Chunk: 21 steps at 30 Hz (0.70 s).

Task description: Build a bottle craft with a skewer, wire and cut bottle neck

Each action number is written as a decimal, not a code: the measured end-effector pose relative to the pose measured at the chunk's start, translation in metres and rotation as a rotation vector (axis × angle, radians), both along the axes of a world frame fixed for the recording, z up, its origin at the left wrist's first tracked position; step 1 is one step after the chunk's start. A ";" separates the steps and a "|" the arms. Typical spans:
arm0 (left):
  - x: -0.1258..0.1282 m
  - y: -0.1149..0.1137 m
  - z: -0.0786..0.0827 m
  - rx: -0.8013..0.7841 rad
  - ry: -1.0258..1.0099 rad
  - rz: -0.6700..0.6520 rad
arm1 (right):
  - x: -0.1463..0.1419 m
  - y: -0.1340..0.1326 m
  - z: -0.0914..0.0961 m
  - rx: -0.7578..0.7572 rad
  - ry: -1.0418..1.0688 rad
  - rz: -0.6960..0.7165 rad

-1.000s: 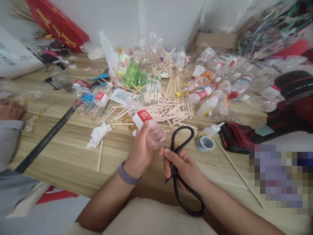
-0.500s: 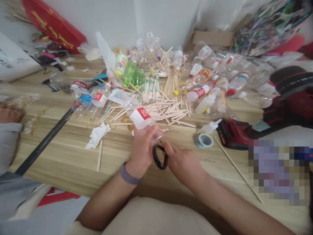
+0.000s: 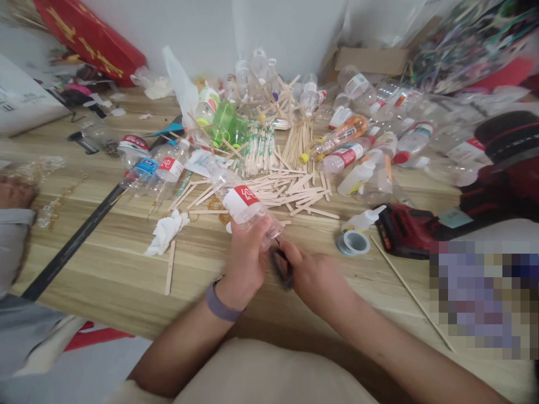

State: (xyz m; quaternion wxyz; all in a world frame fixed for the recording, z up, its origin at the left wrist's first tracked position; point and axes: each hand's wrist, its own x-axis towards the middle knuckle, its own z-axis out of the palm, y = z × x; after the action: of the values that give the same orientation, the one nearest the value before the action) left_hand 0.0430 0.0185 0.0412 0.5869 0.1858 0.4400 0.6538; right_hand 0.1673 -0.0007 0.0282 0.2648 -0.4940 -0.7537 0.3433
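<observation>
My left hand [image 3: 248,252] is wrapped round a clear plastic bottle [image 3: 243,203] with a red and white label. The bottle is tilted, its base end toward me. In my right hand [image 3: 315,275] are scissors [image 3: 281,268] with black loop handles, closed in my fingers and blurred by motion. Their blades meet the near end of the bottle, mostly hidden there. Just beyond the bottle lies a loose pile of wooden craft sticks [image 3: 290,191]. A crumpled white tissue [image 3: 168,231] and a single craft stick [image 3: 170,268] lie left of my left hand.
Several plastic bottles [image 3: 343,154] crowd the back and right. A red cordless power tool [image 3: 404,230], a small glue bottle [image 3: 362,217], a grey tape roll [image 3: 352,242] and a thin stick [image 3: 412,294] lie right. Another person's hand [image 3: 14,193] rests at far left, past a black strip [image 3: 76,241].
The scissors' black handle has shifted slightly right and narrowed from an open loop into a blur. My left hand keeps hold of the bottle in nearly the same place.
</observation>
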 end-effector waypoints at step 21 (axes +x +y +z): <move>0.005 -0.002 -0.001 -0.040 -0.028 -0.137 | -0.002 -0.016 -0.014 0.073 0.051 -0.186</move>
State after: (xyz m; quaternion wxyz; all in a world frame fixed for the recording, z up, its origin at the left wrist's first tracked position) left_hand 0.0479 0.0168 0.0404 0.6399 0.1946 0.4310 0.6057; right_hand 0.1651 -0.0167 0.0142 0.3325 -0.5431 -0.7095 0.3019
